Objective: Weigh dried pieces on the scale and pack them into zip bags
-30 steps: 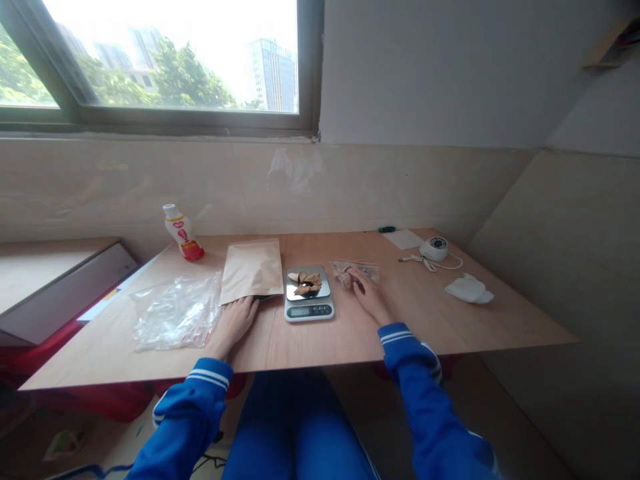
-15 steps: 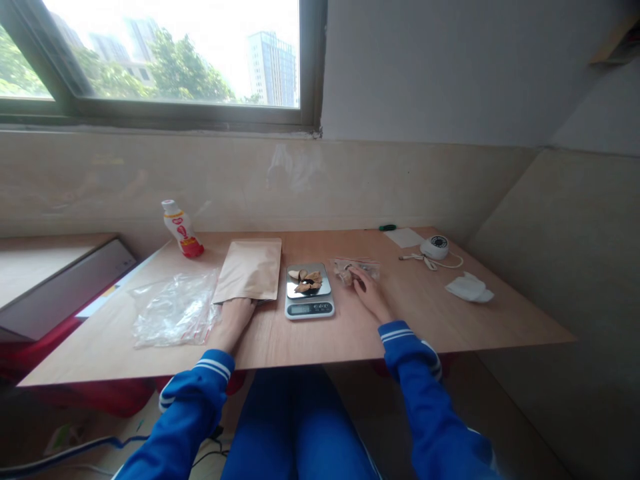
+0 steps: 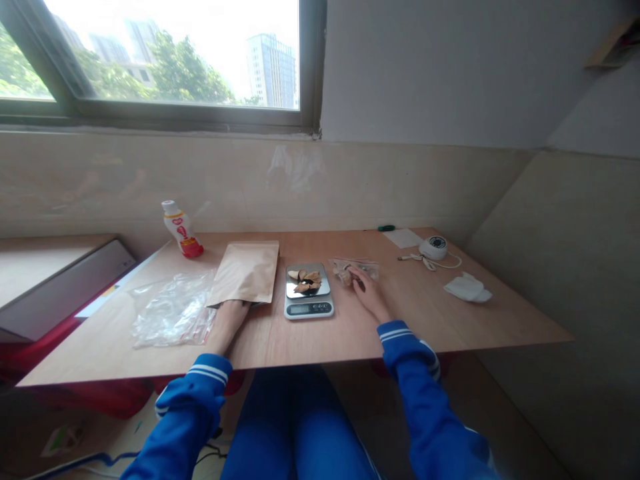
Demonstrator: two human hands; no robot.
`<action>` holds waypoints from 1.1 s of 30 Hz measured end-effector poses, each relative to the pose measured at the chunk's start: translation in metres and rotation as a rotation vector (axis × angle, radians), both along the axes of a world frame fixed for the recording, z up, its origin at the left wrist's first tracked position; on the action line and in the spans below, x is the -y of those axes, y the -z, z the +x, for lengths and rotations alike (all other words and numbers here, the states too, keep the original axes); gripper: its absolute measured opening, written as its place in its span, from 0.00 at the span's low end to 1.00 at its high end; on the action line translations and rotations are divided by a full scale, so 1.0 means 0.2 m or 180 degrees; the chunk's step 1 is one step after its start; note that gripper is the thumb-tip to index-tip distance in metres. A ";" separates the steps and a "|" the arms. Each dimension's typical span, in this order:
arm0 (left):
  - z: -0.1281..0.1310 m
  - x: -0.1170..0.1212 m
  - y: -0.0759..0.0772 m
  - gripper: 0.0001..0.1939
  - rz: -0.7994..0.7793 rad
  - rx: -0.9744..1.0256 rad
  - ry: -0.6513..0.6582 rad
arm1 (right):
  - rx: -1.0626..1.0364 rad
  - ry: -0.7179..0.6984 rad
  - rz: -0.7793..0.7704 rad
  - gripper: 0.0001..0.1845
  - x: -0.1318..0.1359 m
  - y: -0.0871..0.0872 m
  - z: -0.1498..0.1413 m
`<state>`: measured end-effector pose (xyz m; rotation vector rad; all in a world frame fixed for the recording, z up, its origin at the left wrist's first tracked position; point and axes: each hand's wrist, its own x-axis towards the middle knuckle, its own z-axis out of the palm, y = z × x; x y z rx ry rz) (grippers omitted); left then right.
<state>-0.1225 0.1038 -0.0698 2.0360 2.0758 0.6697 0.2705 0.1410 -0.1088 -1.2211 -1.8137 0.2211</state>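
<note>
My left hand (image 3: 232,316) reaches into the mouth of a brown kraft paper pouch (image 3: 246,272), which hides its fingers. My right hand (image 3: 366,291) lies over a small clear zip bag (image 3: 370,268) with brown pieces inside. Its fingertips touch the bag, and the thumb is apart from the fingers. Between my hands stands a white digital kitchen scale (image 3: 309,309). On its shiny plate sit several dried brown slices (image 3: 309,283), and its display is too small to read.
Left of the pouch lies a pile of clear zip bags (image 3: 173,312), with a red-and-white bottle (image 3: 182,230) behind. Toward the right are a white dome camera (image 3: 433,248) with its cable, a crumpled tissue (image 3: 467,287), white paper (image 3: 403,238) and a green-handled tool (image 3: 387,228).
The pouch has shifted slightly left and its mouth is lifted a little, with my left hand still inside. My right hand stays on the small bag.
</note>
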 end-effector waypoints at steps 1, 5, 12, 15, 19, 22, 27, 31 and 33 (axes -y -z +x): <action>0.00 0.00 -0.01 0.19 -0.0020 0.0035 0.0077 | 0.0007 -0.0003 -0.0007 0.21 0.00 0.00 0.00; -0.02 0.01 -0.09 0.19 -0.0219 0.0190 0.0452 | 0.0008 -0.0007 -0.0029 0.21 0.00 0.00 0.00; -0.06 0.05 -0.29 0.24 -0.0780 0.0499 0.0536 | 0.0006 -0.0035 -0.0047 0.21 0.02 -0.03 -0.01; -0.08 0.06 -0.33 0.27 -0.1192 0.0780 0.0467 | -0.0014 -0.0046 -0.0043 0.21 0.03 -0.04 -0.01; -0.09 0.04 -0.34 0.28 -0.1636 0.1376 0.0714 | -0.0030 -0.0051 -0.0037 0.21 0.03 -0.04 -0.01; -0.07 0.04 -0.32 0.24 -0.1359 0.0860 0.0667 | -0.0030 -0.0041 -0.0016 0.21 0.02 -0.04 -0.01; -0.03 0.08 -0.26 0.15 -0.0590 0.0029 0.1109 | 0.0007 -0.0016 -0.0029 0.21 0.03 -0.04 -0.01; -0.09 0.13 -0.18 0.18 -0.0159 -0.0250 0.1381 | 0.0008 -0.0031 -0.0033 0.21 0.02 -0.04 -0.01; -0.14 0.17 -0.16 0.18 -0.0015 -0.0309 0.1591 | -0.0015 -0.0041 -0.0036 0.21 0.02 -0.03 -0.01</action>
